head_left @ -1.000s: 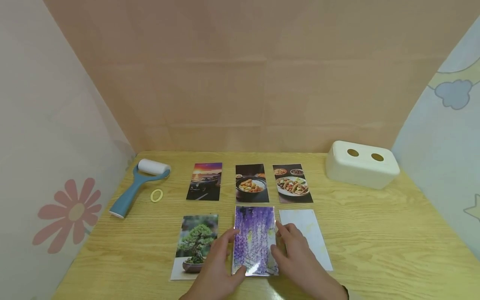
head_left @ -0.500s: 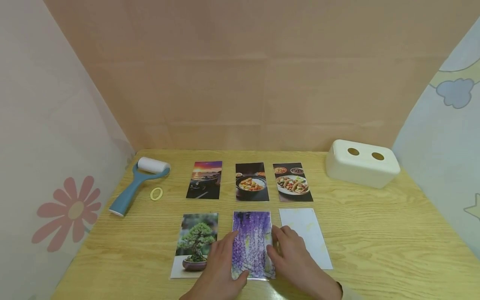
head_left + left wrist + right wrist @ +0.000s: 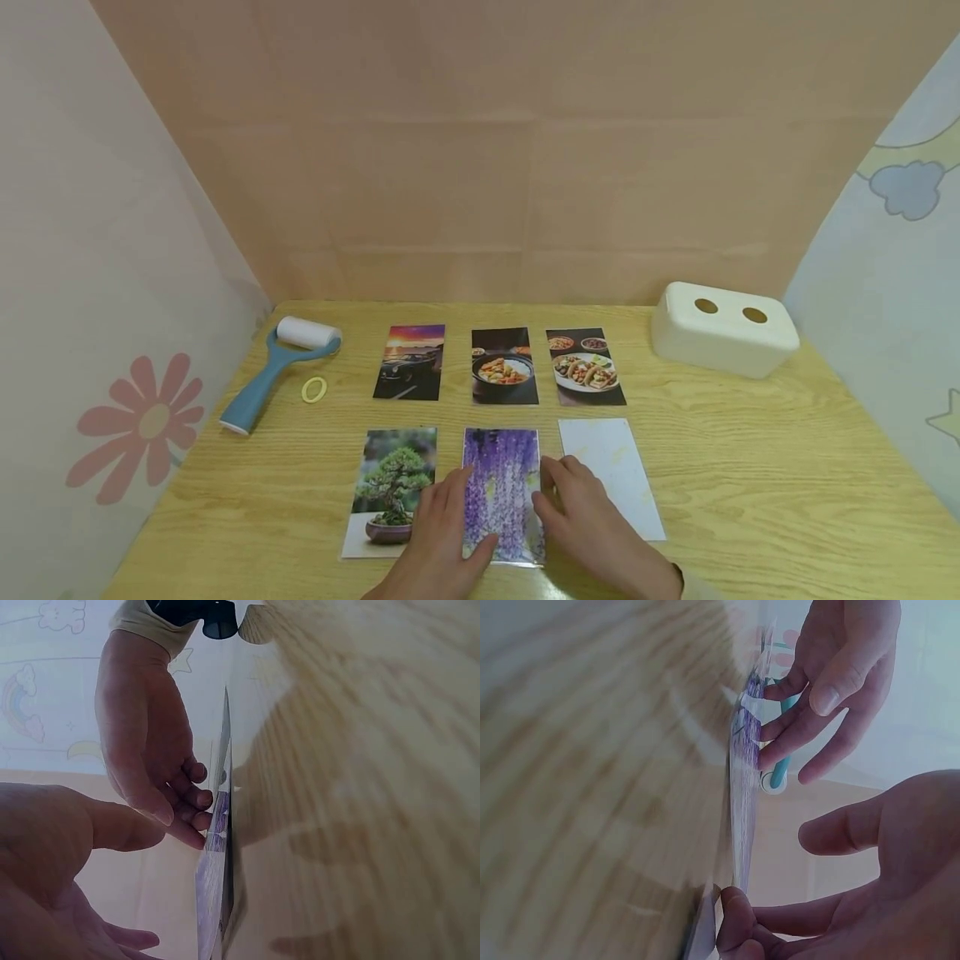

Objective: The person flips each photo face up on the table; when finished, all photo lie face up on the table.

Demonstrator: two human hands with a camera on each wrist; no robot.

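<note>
A glossy photo card of purple hanging blossoms [image 3: 504, 492] lies at the front middle, between my two hands. My left hand [image 3: 442, 533] is along its left side, fingers fairly straight at the edge and thumb over the lower left corner. On the other side my right hand [image 3: 588, 517] has loosely bent fingertips at the right edge. In the right wrist view that thumb [image 3: 840, 829] stands apart from the card. A bonsai photo card [image 3: 393, 492] lies partly under the left hand. Right of it all, a pale card [image 3: 615, 467] is overlapped by the right hand.
Behind lie photo cards of a car at sunset [image 3: 408, 362], a rice bowl [image 3: 504, 367] and tacks of food on a plate [image 3: 585, 367]. A blue-handled lint roller [image 3: 262, 379] and yellow ring [image 3: 314, 389] are at left. A cream box with two holes [image 3: 723, 333] stands back right.
The purple blossom card has moved slightly toward me and left, and now lies flatter with less glare. Both hands have shifted slightly with it, staying at its sides.
</note>
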